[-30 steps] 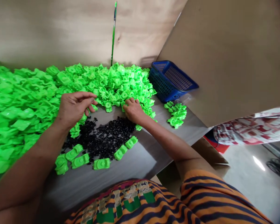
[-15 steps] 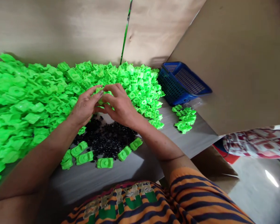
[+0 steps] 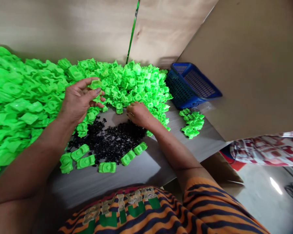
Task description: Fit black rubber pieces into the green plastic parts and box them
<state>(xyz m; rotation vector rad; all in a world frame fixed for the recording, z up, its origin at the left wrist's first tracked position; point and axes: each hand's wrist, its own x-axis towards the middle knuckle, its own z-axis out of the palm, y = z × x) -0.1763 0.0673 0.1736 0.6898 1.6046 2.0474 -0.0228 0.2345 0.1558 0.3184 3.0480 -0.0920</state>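
My left hand [image 3: 76, 99] pinches a bright green toy car body [image 3: 95, 85] between thumb and fingers, raised in front of a large heap of green car bodies [image 3: 29, 105]. My right hand [image 3: 140, 114] is lower, at the far right edge of a pile of small black wheel-and-axle parts [image 3: 112, 141]. Its fingers are curled down and closed; whatever they hold, if anything, is hidden. Several green car bodies lie in a loose row along the near side of the black pile, one of them a car body [image 3: 107, 167] at the middle.
A blue plastic basket [image 3: 183, 89] stands tilted at the back right. Near it, a small cluster of green cars [image 3: 192, 123] with black wheels lies on the grey table [image 3: 146, 165]. Wooden panels [image 3: 95, 29] rise behind the heap, and a brown board [image 3: 254, 71] bounds the right.
My hands, together at the green car body before, are now apart. The left has drawn back leftward with the body; the right has come down to the black parts.
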